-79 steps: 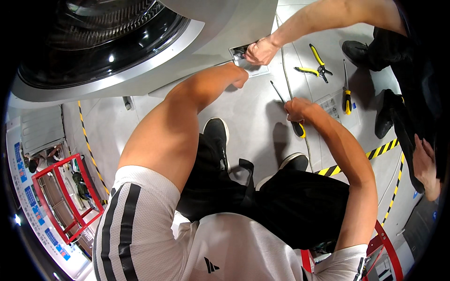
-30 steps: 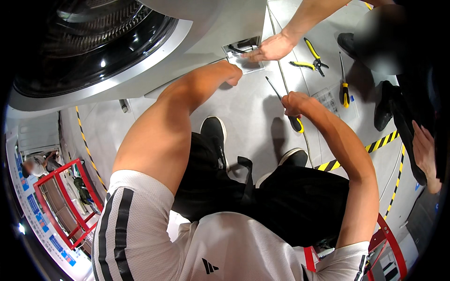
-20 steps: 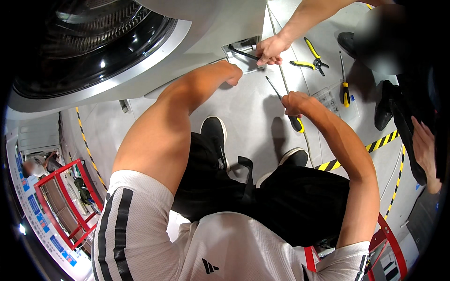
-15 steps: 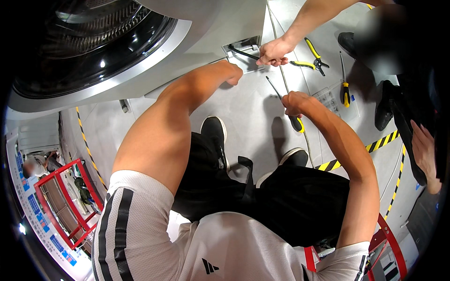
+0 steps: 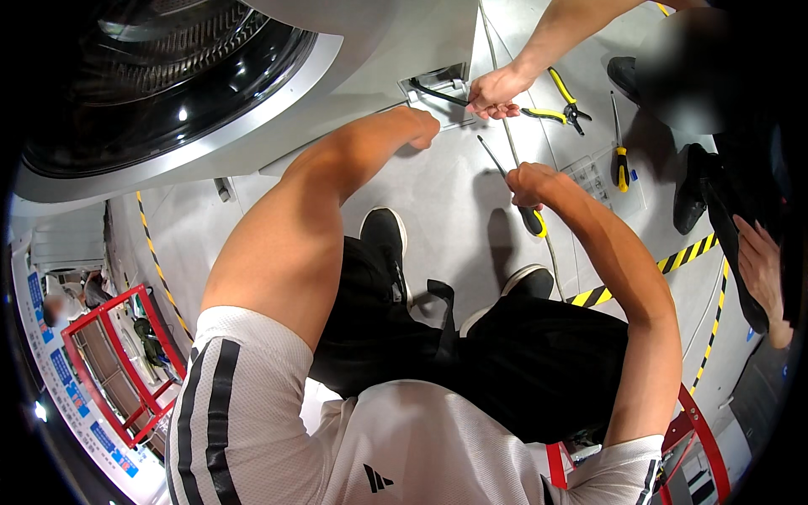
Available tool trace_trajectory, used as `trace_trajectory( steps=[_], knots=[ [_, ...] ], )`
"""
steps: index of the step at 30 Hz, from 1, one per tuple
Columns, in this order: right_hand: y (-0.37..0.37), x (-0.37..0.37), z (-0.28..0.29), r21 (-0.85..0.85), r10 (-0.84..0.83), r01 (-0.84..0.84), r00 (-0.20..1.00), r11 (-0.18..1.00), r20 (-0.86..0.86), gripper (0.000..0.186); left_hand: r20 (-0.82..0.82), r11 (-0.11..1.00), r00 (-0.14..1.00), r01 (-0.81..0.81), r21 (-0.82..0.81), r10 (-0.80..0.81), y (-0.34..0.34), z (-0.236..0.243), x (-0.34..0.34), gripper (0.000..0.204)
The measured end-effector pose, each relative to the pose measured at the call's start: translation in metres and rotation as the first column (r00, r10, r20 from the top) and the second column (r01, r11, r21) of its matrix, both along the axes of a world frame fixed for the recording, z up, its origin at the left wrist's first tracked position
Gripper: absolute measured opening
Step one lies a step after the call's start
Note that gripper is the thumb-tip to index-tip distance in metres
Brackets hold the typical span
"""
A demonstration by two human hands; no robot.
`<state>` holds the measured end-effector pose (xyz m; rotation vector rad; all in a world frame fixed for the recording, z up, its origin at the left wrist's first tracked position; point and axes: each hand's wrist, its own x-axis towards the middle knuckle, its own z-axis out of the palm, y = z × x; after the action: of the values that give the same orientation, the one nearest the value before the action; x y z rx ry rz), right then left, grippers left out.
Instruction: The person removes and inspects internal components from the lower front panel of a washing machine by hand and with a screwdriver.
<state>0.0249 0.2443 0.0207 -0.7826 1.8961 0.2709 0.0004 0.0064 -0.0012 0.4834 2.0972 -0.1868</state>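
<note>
My right hand (image 5: 532,185) is closed around a screwdriver (image 5: 533,221) with a black and yellow handle. Its shaft slants up toward the machine's lower corner. My left hand (image 5: 422,130) is curled at the edge of a small open hatch (image 5: 459,71) low on a front-loading washing machine (image 5: 370,93); its fingertips are hidden, so what it grips cannot be seen. Out of the hatch runs a black hose (image 5: 442,96), and another person's hand (image 5: 498,91) pinches its outer end, just beyond my left hand.
Yellow-handled pliers (image 5: 566,114), a second screwdriver (image 5: 620,160) and a clear parts box (image 5: 593,181) lie on the floor to the right. A grey cable (image 5: 510,139) crosses the floor beneath my screwdriver. The other person's shoes (image 5: 690,189) stand at far right, near striped tape (image 5: 686,255).
The other person's hand has shifted slightly right, drawing the hose end with it. My left hand has moved a little to the right; my right hand stays put.
</note>
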Motion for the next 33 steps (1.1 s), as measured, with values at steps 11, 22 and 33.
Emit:
trace_trajectory(
  steps=[11, 22, 33],
  knots=[
    [0.0, 0.001, 0.0, -0.018, 0.016, -0.016, 1.0, 1.0, -0.016, 0.021, -0.057, 1.0, 0.998, 0.011, 0.024, -0.009, -0.001, -0.005, -0.002, 0.033],
    [0.005, 0.006, -0.004, -0.058, 0.033, -0.034, 0.999, 0.998, -0.01, 0.017, -0.101, 0.997, 0.995, 0.026, 0.075, -0.019, 0.003, 0.001, -0.009, 0.034],
    [-0.001, 0.001, 0.01, -0.022, 0.031, -0.032, 0.999, 0.999, -0.043, 0.02, -0.068, 0.999, 0.998, 0.012, 0.036, -0.01, -0.001, -0.003, -0.002, 0.034]
  ],
)
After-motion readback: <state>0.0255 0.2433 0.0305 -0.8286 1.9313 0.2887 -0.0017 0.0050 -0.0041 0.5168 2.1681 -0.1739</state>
